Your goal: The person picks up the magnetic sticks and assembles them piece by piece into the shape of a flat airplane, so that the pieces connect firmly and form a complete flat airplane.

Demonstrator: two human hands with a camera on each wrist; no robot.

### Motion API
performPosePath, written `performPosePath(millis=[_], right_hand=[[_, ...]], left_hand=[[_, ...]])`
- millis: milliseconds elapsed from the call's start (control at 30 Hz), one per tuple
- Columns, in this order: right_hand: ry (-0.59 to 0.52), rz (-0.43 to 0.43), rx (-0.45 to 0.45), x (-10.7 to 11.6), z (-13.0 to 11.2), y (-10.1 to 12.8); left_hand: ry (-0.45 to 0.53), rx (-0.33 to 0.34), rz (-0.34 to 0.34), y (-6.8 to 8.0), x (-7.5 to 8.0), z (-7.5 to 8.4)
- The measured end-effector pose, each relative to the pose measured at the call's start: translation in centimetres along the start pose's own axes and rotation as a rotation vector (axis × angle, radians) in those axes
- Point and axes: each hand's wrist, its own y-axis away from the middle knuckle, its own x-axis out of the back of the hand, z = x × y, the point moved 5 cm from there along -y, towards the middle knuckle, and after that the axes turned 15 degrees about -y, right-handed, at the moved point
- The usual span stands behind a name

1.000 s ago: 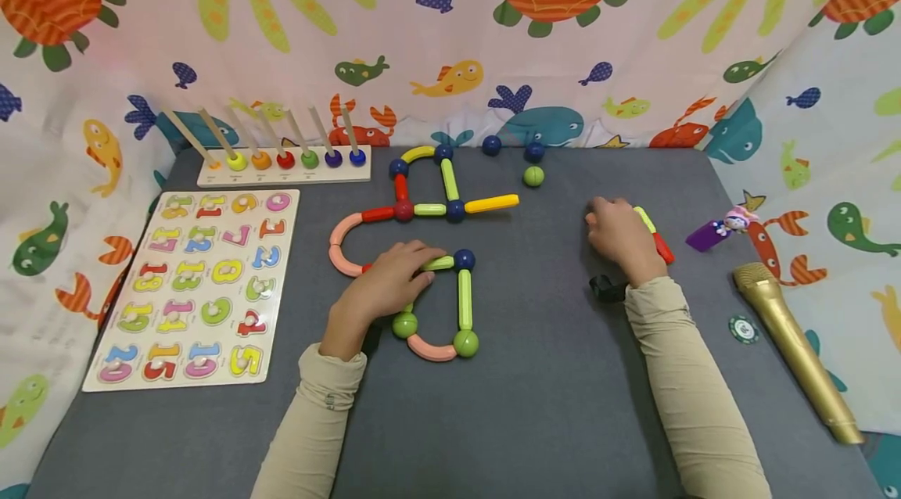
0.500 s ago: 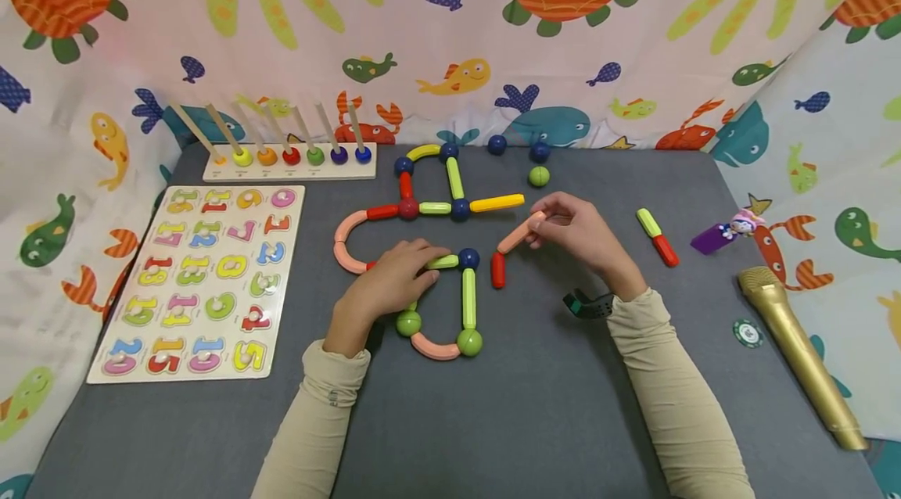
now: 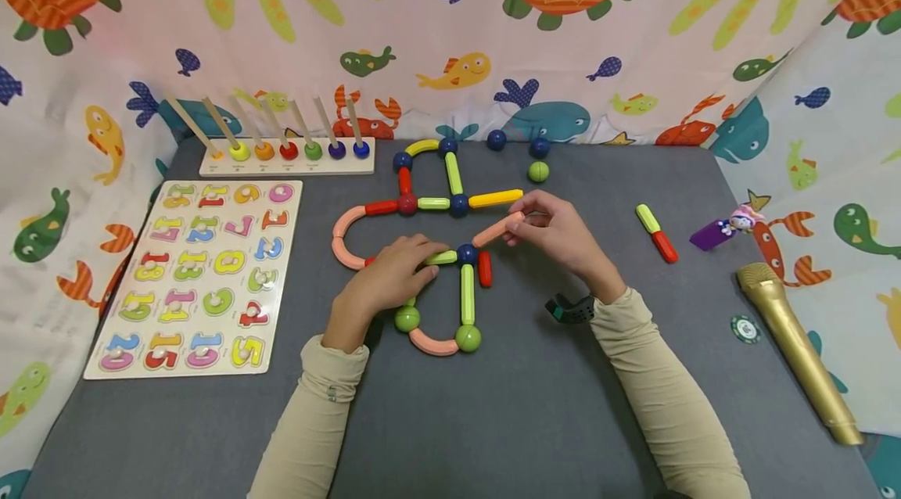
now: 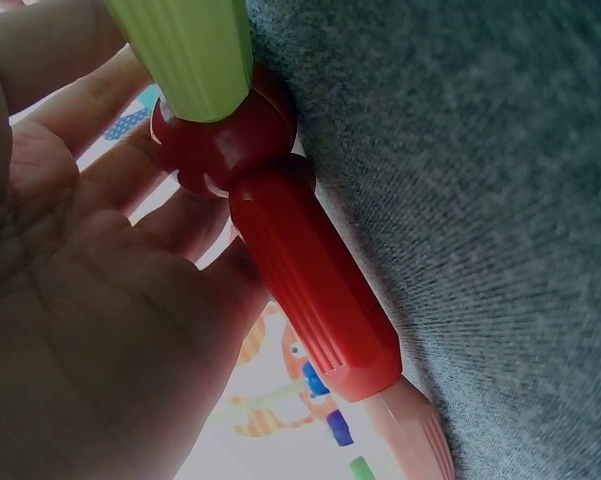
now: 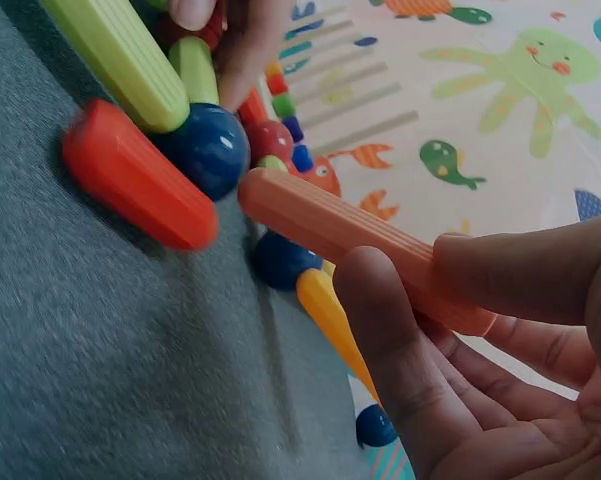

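Right hand (image 3: 563, 237) is pinching a salmon stick (image 3: 497, 231) beside the blue ball (image 3: 467, 253) at frame centre. Left hand (image 3: 394, 276), fingers relaxed, is pressing the green stick (image 3: 442, 258). Magnets may be tugging the loose red stick (image 3: 484, 268) askew.

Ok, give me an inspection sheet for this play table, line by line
Surface: grey felt table.
Job's things: salmon rod tip at blue ball; red rod beside it; rod-and-ball figure.
Clutter: number puzzle, peg board, gold microphone, purple toy, green-red rods.
Grippers: right hand pinches salmon rod; left hand rests on figure.
Cables: nothing seen.
Surroundings: sea-animal cloth.
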Motion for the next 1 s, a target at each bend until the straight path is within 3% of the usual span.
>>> performPosePath(millis=[367,567,667,800,900,1000], right_hand=[[0.02,-0.014,-0.003,-0.1,0.4,0.0],[0.041,0.059,-0.018,0.9,1.2,0.4],[0.144,0.047,-0.061,1.0,2.0,0.7],[0.338,-0.109,-0.107,-0.1,3.1,0.9],[0.454,-0.197,-0.091,-1.4,3.5,1.0],[0.516,-0.198,-0.059,-2.3,3.7,1.0]], left_hand=[[0.01,0.005,-0.013,-0.1,0.1,-0.1],[0.015,0.012,-0.026,-0.2,0.0,-0.3],[0.017,0.012,-0.028,-0.2,0.1,-0.2],[0.018,0.011,-0.029,-0.2,0.2,0.0],[0.015,0.009,-0.027,-0.2,0.2,0.1],[0.007,0.011,-0.026,-0.2,0.1,0.0]])
